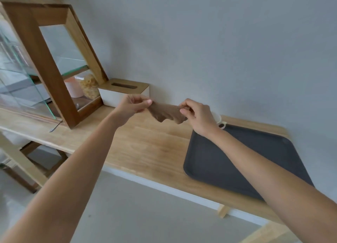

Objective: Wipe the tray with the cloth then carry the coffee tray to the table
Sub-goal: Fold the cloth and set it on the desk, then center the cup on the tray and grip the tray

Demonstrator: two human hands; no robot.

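A small brown cloth (166,113) hangs in the air above the wooden counter (145,146), stretched between both hands. My left hand (132,106) pinches its left corner and my right hand (197,116) pinches its right corner. The dark grey tray (206,162) lies flat on the counter to the right, below my right forearm, which crosses over it. A white cup (219,121) peeks out behind my right wrist at the tray's far corner, mostly hidden.
A white tissue box with a wooden lid (124,92) stands against the grey wall behind the hands. A wood-and-glass cabinet (54,69) holding jars sits at the left. A spoon (55,127) lies near the cabinet's base. Grey floor lies below the counter's front edge.
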